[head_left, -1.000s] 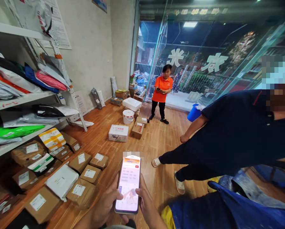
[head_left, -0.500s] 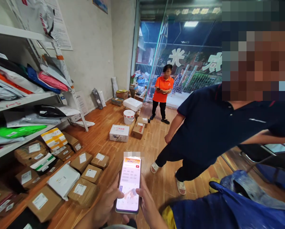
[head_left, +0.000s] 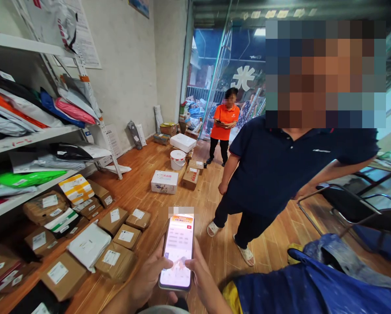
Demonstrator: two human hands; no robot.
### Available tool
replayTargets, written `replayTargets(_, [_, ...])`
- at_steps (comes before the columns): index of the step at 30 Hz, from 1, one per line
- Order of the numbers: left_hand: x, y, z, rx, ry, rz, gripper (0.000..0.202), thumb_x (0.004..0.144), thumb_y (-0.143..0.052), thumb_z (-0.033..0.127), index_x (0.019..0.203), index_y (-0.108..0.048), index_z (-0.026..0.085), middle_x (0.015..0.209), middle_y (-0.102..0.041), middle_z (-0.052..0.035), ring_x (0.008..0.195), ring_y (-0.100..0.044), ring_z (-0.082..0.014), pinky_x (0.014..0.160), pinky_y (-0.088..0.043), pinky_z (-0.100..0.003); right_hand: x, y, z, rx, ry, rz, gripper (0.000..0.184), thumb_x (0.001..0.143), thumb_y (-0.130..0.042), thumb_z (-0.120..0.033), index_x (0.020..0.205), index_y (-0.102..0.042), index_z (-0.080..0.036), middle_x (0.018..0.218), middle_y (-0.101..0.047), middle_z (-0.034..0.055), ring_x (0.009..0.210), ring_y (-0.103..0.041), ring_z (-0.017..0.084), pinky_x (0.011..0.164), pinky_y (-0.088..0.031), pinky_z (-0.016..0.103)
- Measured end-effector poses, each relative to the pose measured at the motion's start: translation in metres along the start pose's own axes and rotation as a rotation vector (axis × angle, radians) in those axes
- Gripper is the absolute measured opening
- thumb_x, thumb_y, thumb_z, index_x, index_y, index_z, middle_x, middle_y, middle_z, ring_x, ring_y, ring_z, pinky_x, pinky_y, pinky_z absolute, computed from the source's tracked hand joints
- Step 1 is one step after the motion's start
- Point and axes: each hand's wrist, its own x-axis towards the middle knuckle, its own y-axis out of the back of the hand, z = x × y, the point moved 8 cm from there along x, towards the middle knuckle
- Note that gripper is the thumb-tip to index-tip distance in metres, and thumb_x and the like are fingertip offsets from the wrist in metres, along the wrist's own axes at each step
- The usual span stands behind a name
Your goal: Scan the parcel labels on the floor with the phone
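Note:
Upright between both hands is a smartphone [head_left: 176,261] with its screen lit, held low in the middle of the view. My left hand [head_left: 154,270] grips its left side, with the thumb lying over the lower screen. Round the right edge closes my right hand [head_left: 197,268], its thumb also over the lower screen. Red and orange bands show at the top of the screen; most of the text is blurred. The fingers behind the phone are mostly hidden.
Cartons [head_left: 115,264] with labels line the floor at left, below a white shelf rack [head_left: 28,141] of bagged parcels. A person in a dark shirt [head_left: 300,161] stands close at right, another in orange [head_left: 226,117] farther back. A blue sack [head_left: 300,283] lies at lower right.
The person in the dark shirt has shifted leftward in view and stands more upright. My thumbs have moved slightly on the phone screen, while both hands keep hold of it.

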Motion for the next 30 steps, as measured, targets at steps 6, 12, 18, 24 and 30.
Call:
replayTargets(6, [-0.001, -0.003, 0.002, -0.032, -0.013, -0.025, 0.075, 0.071, -0.050, 0.017, 0.137, -0.014, 0.016, 0.091, -0.063, -0.0092, 0.062, -0.061, -0.0183, 0.039, -0.051, -0.026, -0.001, -0.004, -0.004, -0.045, 0.024, -0.019, 0.062, 0.066, -0.049, -0.021, 0.126, -0.038, -0.020, 0.123, -0.060, 0.0069, 0.112, -0.053, 0.027, 0.094, -0.039, 0.041])
replayTargets(12, [-0.003, -0.001, -0.001, -0.058, -0.013, -0.056, 0.087, 0.063, -0.053, 0.018, 0.138, -0.010, 0.020, 0.106, -0.061, -0.0121, 0.065, -0.062, -0.0194, 0.040, -0.052, -0.028, -0.001, 0.002, 0.005, -0.101, 0.000, -0.033, 0.075, 0.057, -0.053, -0.016, 0.129, -0.034, -0.022, 0.128, -0.054, 0.0068, 0.118, -0.046, 0.029, 0.099, -0.033, 0.045])
replayTargets(18, [-0.004, 0.001, 0.000, -0.002, 0.001, -0.010, 0.084, 0.059, -0.056, 0.015, 0.134, -0.020, 0.020, 0.096, -0.062, -0.0083, 0.063, -0.061, -0.0182, 0.038, -0.051, -0.026, -0.003, 0.002, 0.006, -0.117, -0.026, -0.031, 0.075, 0.057, -0.054, -0.018, 0.129, -0.034, -0.023, 0.127, -0.055, 0.0062, 0.115, -0.049, 0.029, 0.097, -0.035, 0.045])
replayTargets(24, [-0.003, 0.002, -0.002, -0.027, 0.000, 0.008, 0.073, 0.070, -0.055, 0.025, 0.135, -0.022, 0.017, 0.095, -0.064, -0.0115, 0.063, -0.061, -0.0190, 0.039, -0.050, -0.026, -0.001, 0.000, 0.000, -0.080, -0.003, 0.010, 0.065, 0.059, -0.057, -0.017, 0.122, -0.044, -0.024, 0.120, -0.062, 0.0039, 0.111, -0.054, 0.026, 0.091, -0.041, 0.038])
replayTargets(30, [-0.002, 0.003, -0.001, -0.060, -0.027, -0.048, 0.093, 0.065, -0.053, 0.020, 0.141, 0.001, 0.020, 0.111, -0.060, -0.0138, 0.067, -0.060, -0.0198, 0.044, -0.052, -0.030, 0.014, 0.003, -0.011, -0.047, 0.007, 0.206, 0.038, 0.067, -0.065, -0.051, 0.087, -0.065, -0.019, 0.076, -0.072, 0.0047, 0.066, -0.064, 0.021, 0.064, -0.048, 0.031])
